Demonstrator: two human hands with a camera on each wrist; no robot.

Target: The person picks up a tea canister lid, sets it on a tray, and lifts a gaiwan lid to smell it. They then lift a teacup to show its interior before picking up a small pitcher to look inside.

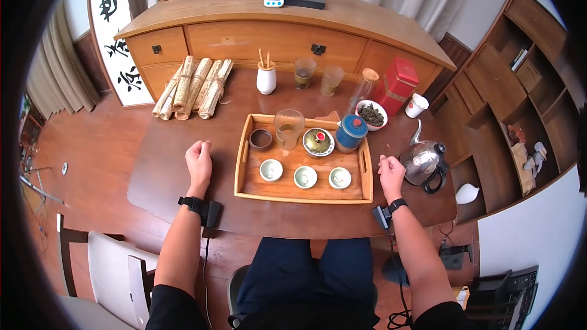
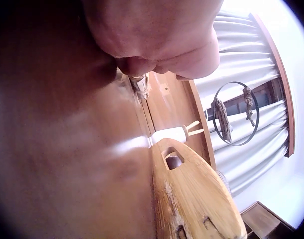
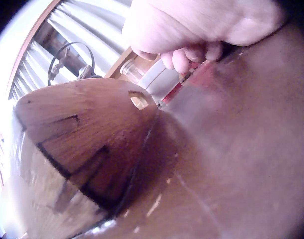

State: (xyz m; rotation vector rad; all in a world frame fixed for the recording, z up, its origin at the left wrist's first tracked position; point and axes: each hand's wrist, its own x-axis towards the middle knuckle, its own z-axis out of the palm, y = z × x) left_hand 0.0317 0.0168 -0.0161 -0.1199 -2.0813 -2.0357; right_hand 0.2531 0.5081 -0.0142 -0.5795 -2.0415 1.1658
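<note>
My left hand point(image 1: 199, 160) rests on the table left of a wooden tray point(image 1: 242, 193), its fingers curled in and holding nothing. On the tray's other side lies my right hand point(image 1: 391, 174), also curled and holding nothing, beside a steel kettle point(image 1: 422, 164). Three pale green cups point(image 1: 271, 171) stand in a row along the tray's near side. Behind them are a dark brown cup point(image 1: 261, 140), a glass pitcher point(image 1: 288, 127), a lidded bowl point(image 1: 318, 142) with a red knob, and a blue-topped jar point(image 1: 351, 131). In the left wrist view the tray's handle end point(image 2: 201, 194) shows close by.
Tied bamboo scrolls point(image 1: 194, 88) lie at the back left. Along the back stand a white holder point(image 1: 266, 79) with wooden tools, two glasses point(image 1: 304, 74), a corked glass tube point(image 1: 364, 90), a bowl of leaves point(image 1: 371, 114), a red tin point(image 1: 397, 82) and a paper cup point(image 1: 416, 106).
</note>
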